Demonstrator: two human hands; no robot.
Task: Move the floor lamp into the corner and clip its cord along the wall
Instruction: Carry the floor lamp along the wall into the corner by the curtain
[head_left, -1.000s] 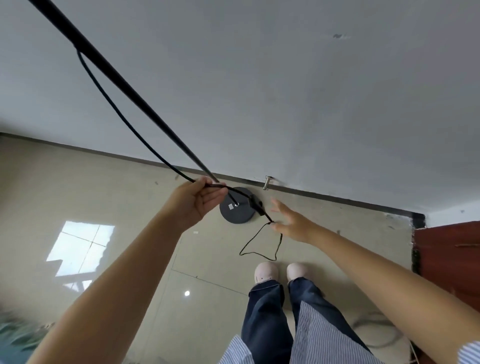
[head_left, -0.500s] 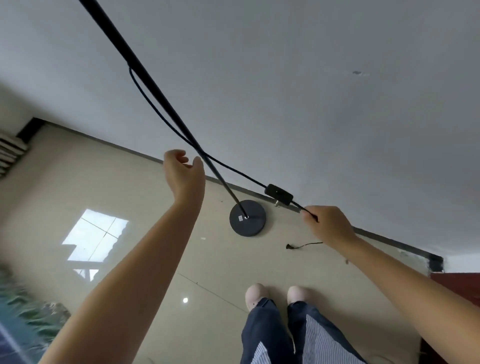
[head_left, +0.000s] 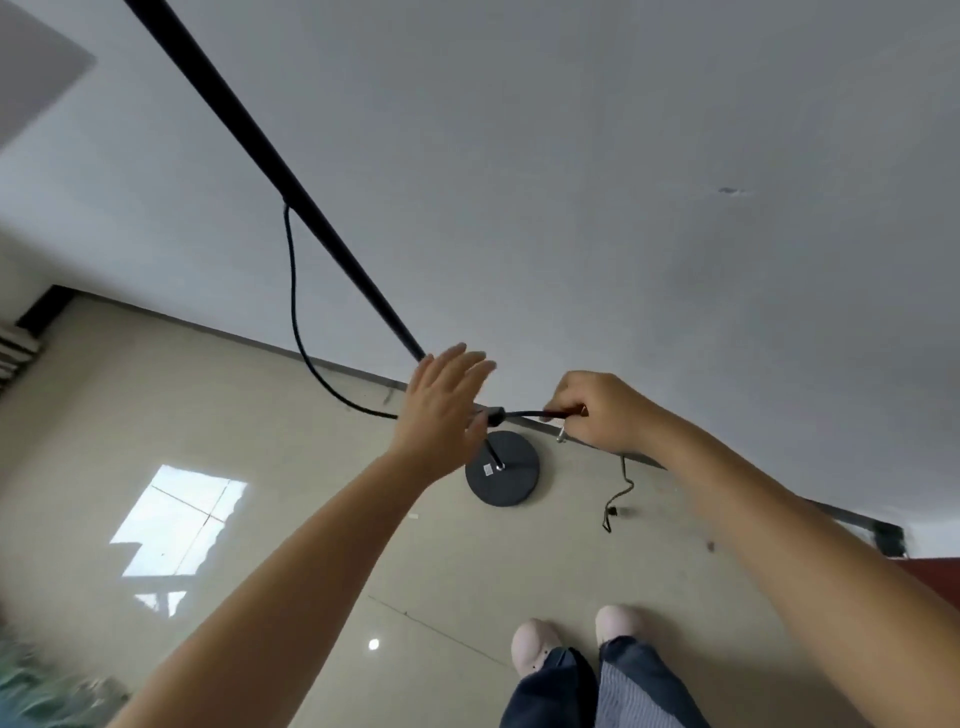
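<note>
A black floor lamp stands by the white wall: its thin pole (head_left: 270, 156) rises from a round black base (head_left: 511, 480) on the beige floor. The black cord (head_left: 298, 322) hangs off the pole, loops down and runs right through an inline switch (head_left: 493, 413). My right hand (head_left: 602, 410) is shut on the cord just right of the switch; the cord's free end with its plug (head_left: 613, 512) dangles to the floor below it. My left hand (head_left: 447, 410) is open with fingers spread, in front of the pole and the switch, holding nothing.
A small metal fitting (head_left: 562, 434) sticks out near the dark baseboard (head_left: 841, 517) behind my right hand. A dark red panel (head_left: 935, 577) is at the right edge. My two feet (head_left: 571, 634) stand close to the base. A sunlight patch (head_left: 176, 525) lies on the floor at left.
My left hand has opened and moved right, in front of the pole and switch. My right hand, still holding the cord, has drawn closer to the switch.
</note>
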